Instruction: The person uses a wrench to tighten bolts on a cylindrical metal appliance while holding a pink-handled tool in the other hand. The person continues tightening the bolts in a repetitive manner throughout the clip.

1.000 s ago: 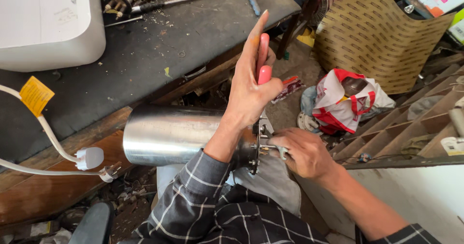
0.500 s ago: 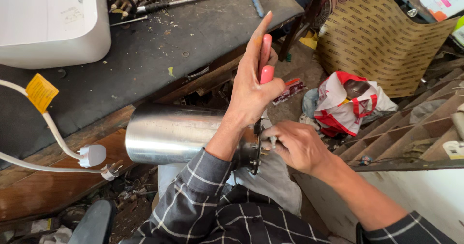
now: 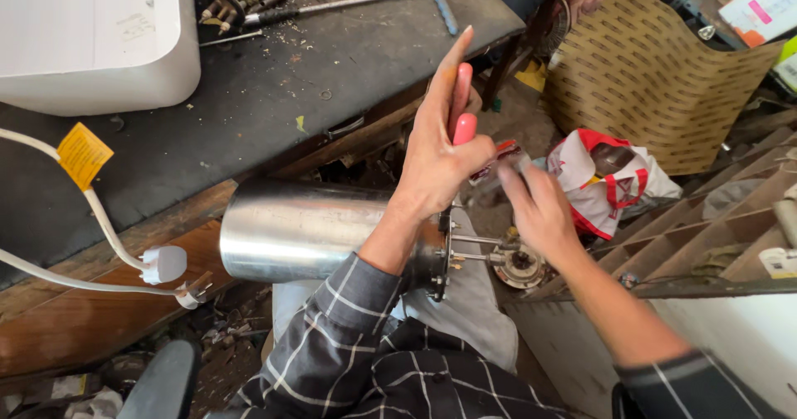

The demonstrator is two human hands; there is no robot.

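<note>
Your left hand (image 3: 436, 157) grips a red-handled tool (image 3: 462, 116) upright, forefinger extended, over the right end of the steel cylinder (image 3: 320, 232) lying across your lap, long axis left-right. Your right hand (image 3: 540, 211), fingers loosely spread and empty, hovers just right of that end's studs (image 3: 477, 249).

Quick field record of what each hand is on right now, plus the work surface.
left hand: grips a pink-handled tool, forefinger pointing up
right hand: fingers spread and blurred beside the tool's tip
steel cylinder: lying on its side across the lap, flange end with studs facing the right hand
bench: white casing, T-handle wrench, white plug
</note>
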